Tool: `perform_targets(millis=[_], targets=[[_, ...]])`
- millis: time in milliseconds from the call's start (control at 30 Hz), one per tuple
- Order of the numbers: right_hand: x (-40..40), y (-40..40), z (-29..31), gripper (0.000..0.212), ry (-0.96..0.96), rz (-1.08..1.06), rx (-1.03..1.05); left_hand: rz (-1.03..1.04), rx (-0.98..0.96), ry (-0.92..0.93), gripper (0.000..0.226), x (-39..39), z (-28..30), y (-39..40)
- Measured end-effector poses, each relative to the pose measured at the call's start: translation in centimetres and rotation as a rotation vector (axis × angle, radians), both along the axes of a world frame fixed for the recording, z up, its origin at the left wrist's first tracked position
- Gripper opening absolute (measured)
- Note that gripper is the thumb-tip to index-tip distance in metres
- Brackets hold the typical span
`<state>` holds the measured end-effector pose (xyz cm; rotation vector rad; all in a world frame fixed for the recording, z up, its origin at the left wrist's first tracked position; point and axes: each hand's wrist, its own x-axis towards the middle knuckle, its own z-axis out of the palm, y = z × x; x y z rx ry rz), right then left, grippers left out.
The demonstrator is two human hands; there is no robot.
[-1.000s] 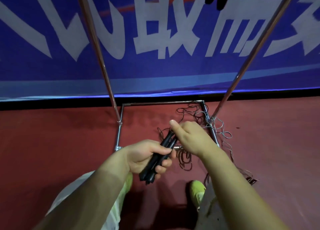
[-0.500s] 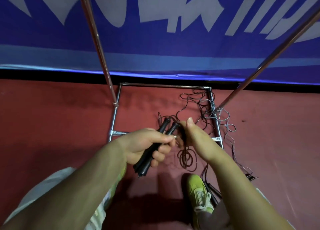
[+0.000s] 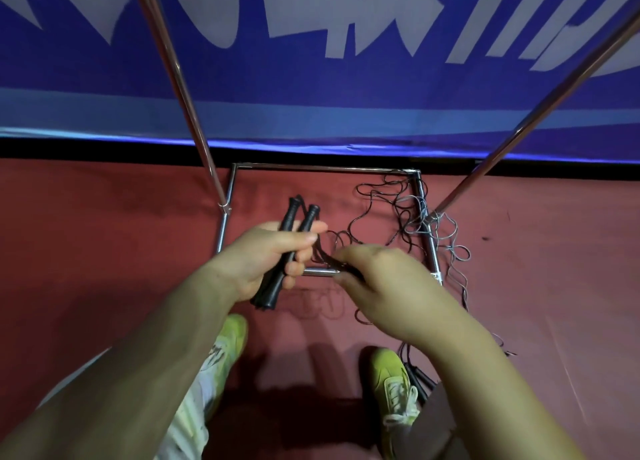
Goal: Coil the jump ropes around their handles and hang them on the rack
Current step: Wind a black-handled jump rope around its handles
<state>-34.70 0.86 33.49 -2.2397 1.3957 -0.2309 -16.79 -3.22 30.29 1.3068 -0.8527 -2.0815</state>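
Note:
My left hand (image 3: 266, 255) grips two black jump rope handles (image 3: 287, 248) held side by side, their top ends pointing up and away. My right hand (image 3: 384, 286) pinches the thin black rope (image 3: 325, 257) just right of the handles. The rest of that rope (image 3: 374, 213) trails in loose loops over the red floor inside the rack's base. The metal rack (image 3: 325, 167) stands in front of me, with two slanted poles (image 3: 180, 81) rising left and right.
A tangle of grey and black ropes (image 3: 446, 241) lies over the rack's right base bar. More black handles (image 3: 419, 380) lie by my right shoe (image 3: 394, 387). My left shoe (image 3: 228, 341) stands below the handles. A blue banner (image 3: 311, 88) closes off the back.
The view has tilted down and the hands have dropped lower in it. My right hand has swung from above the handles down to their right side, pulling the rope along.

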Motion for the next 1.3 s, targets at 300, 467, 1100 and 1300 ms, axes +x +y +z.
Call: perform_targets(millis=[300,467,1100,1300], targets=[[-2.7,-0.8,0.5,0.012,-0.686,-0.119,0.417,-0.867,-0.141,-0.175,0.023,-2.5,0.6,2.9],[-2.6,-1.5,-2.2,0.016,-1.063,-0.081,0.947,-0.962,-0.176,-0.008,0.023,-3.7,1.3,3.5],[-2.5,-2.2,-4.3,0.021,-0.915,-0.454,0.294,-0.268,-0.102,0.117,0.034,-1.7,1.5,1.6],[-1.3,-1.8,-5.3,0.052,-0.727,-0.628,0.090,-0.209,-0.272,-0.088,0.018,-2.3,1.3,1.4]])
